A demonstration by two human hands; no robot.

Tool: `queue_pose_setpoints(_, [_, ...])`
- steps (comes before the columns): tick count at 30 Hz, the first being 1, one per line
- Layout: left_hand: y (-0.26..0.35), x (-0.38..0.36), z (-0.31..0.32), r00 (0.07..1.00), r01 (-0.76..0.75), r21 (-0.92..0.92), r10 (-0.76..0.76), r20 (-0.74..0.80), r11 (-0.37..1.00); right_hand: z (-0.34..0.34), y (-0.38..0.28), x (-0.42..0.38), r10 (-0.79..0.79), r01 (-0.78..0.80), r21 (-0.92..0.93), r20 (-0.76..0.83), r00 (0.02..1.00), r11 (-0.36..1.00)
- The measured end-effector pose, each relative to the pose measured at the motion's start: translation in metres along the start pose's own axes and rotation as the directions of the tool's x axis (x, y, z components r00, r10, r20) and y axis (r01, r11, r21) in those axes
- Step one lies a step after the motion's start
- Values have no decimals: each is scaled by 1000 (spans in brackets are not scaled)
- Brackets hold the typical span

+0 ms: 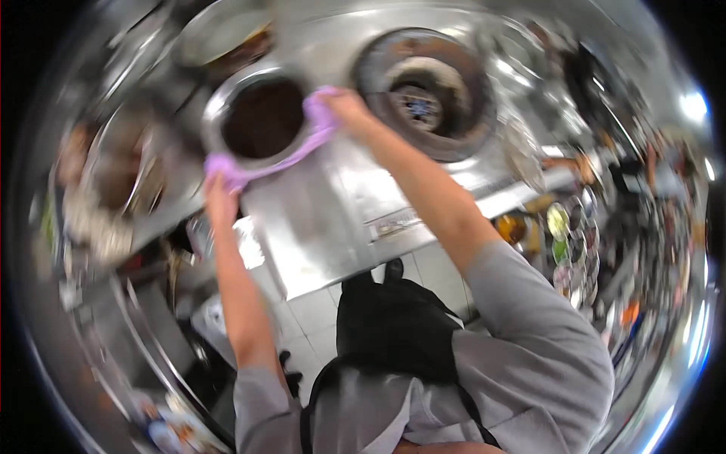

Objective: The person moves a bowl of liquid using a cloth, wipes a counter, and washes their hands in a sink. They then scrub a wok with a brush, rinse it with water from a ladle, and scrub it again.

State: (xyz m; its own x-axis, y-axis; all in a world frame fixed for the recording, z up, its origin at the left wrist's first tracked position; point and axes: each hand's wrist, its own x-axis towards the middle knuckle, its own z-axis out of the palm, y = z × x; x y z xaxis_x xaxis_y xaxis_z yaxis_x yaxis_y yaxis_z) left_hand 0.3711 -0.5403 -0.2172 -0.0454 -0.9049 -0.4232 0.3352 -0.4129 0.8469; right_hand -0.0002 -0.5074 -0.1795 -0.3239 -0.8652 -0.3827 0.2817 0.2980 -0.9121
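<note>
A round metal pot (215, 121) with dark contents stands on the steel counter. A purple cloth (283, 163) runs along its near side, with one end bunched at each side of the rim. My left hand (220, 198) grips the cloth at the pot's lower left. At the pot's right side, my right hand (345, 110) is closed on the cloth's other end. Both hands are somewhat blurred, and the fingertips are partly hidden by the cloth.
Right of the pot is a round burner (417, 106) with a blue flame at its centre. Other large pans (219, 34) stand at the back left and left. Small bowls (558, 219) line the right side. Steel counter (302, 227) extends towards my body.
</note>
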Motion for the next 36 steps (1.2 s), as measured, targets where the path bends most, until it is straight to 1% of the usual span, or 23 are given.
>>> queue_pose_setpoints(1, [-6, 19, -17, 998, -21, 44, 18, 62, 999, 0, 13, 19, -49, 34, -237, -57, 997, 971])
queue_pose_setpoints(2, [3, 14, -1, 993, -83, 63, 77, 93, 995, 9, -13, -4, -28, 9, -192, -98, 995, 981])
queue_pose_setpoints(3, [1, 29, -9, 977, -117, 7, 114, 181, 993, 14, -14, -5, -2, -3, -50, -100, 995, 999])
queue_pose_setpoints(4, [10, 32, -3, 977, -94, 14, 90, 195, 995, 18, -20, -10, 14, -8, 59, -101, 995, 998])
queue_pose_setpoints(5, [18, 32, 1, 975, -74, 52, 61, 214, 996, 19, -23, -10, -13, 17, 53, -91, 996, 998])
queue_pose_setpoints(6, [23, 27, 10, 985, -60, 98, 43, 167, 993, 20, -23, -11, -37, 40, 51, -71, 997, 998])
queue_pose_setpoints(8, [17, 31, 5, 980, -116, 104, 97, 173, 988, 20, -29, -22, -78, 83, 58, -87, 993, 995])
queue_pose_setpoints(9, [17, 28, 10, 979, -113, 112, 91, 184, 987, 20, -25, -19, -112, 121, 95, -92, 989, 988])
queue_pose_setpoints(11, [14, 9, 20, 974, -194, 97, 179, 141, 976, 14, -22, -15, -113, 120, 126, -67, 991, 985])
queue_pose_setpoints(13, [16, -6, 28, 973, -213, 109, 200, 118, 971, 12, -20, -19, -106, 109, 158, -26, 994, 981])
queue_pose_setpoints(15, [20, -24, 41, 970, -235, 111, 226, 88, 966, 3, -22, -27, -74, 78, 267, -25, 997, 960])
queue_pose_setpoints(16, [24, -35, 47, 972, -232, 101, 225, 75, 968, -1, -23, -31, -72, 73, 269, -13, 997, 960])
queue_pose_setpoints(17, [29, -44, 53, 972, -233, 94, 228, 60, 968, -5, -25, -34, -79, 75, 327, 0, 997, 942])
queue_pose_setpoints(18, [33, -51, 55, 971, -239, 108, 235, 49, 965, -8, -26, -39, -83, 73, 390, 10, 996, 918])
queue_pose_setpoints(19, [37, -59, 58, 960, -280, 149, 274, 62, 948, -15, -31, -45, -134, 109, 387, 38, 990, 916])
queue_pose_setpoints(20, [41, -65, 64, 946, -325, 184, 315, 82, 928, -22, -36, -52, -97, 72, 402, 40, 995, 913])
queue_pose_setpoints(21, [50, -85, 82, 946, -323, 187, 316, 66, 928, -31, -45, -63, -85, 59, 433, 40, 996, 900])
queue_pose_setpoints(24, [67, -139, 133, 938, -346, 225, 340, 70, 911, -65, -75, -100, -73, 61, 484, 6, 997, 873])
queue_pose_setpoints(26, [72, -163, 164, 922, -385, 227, 364, 131, 894, -100, -94, -122, -74, 78, 505, -28, 997, 860])
queue_pose_setpoints(28, [74, -200, 211, 925, -379, 254, 354, 140, 890, -141, -110, -141, -84, 58, 547, 22, 996, 835])
queue_pose_setpoints(30, [61, -218, 249, 913, -405, 246, 379, 148, 881, -187, -129, -159, -120, 105, 553, -10, 993, 826])
queue_pose_setpoints(34, [13, -260, 337, 935, -339, 175, 310, 172, 924, -294, -164, -190, -204, 236, 486, -118, 972, 841])
queue_pose_setpoints(36, [-17, -276, 379, 939, -292, 126, 259, 226, 948, -356, -183, -204, -188, 222, 428, -120, 975, 876])
